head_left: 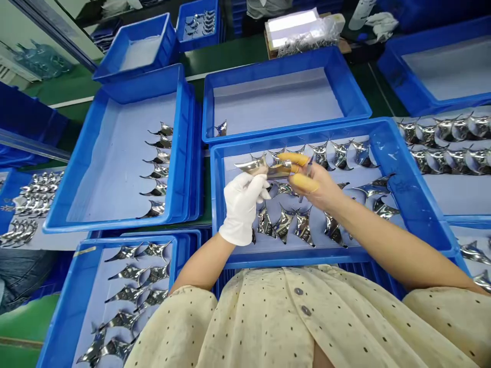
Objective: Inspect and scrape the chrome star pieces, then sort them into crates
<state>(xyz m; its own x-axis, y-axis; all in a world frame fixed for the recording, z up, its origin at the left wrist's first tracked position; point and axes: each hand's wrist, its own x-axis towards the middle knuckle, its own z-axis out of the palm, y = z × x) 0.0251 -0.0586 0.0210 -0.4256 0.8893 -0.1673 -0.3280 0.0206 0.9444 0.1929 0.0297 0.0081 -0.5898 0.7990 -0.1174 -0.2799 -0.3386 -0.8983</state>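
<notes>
A shiny curved metal piece point(258, 165) is held above a blue tray point(416, 179), nearer its left edge than its right. The white-gloved left hand point(242, 202) grips it between thumb and fingers. The right hand point(316, 181), yellow covers on its fingers, is at the piece's right end; whether those fingers grip it I cannot tell. Similar pieces point(284, 224) line the tray's near and far edges. Beyond, another tray point(349, 84) carries one small piece point(221, 128) at its near left corner.
</notes>
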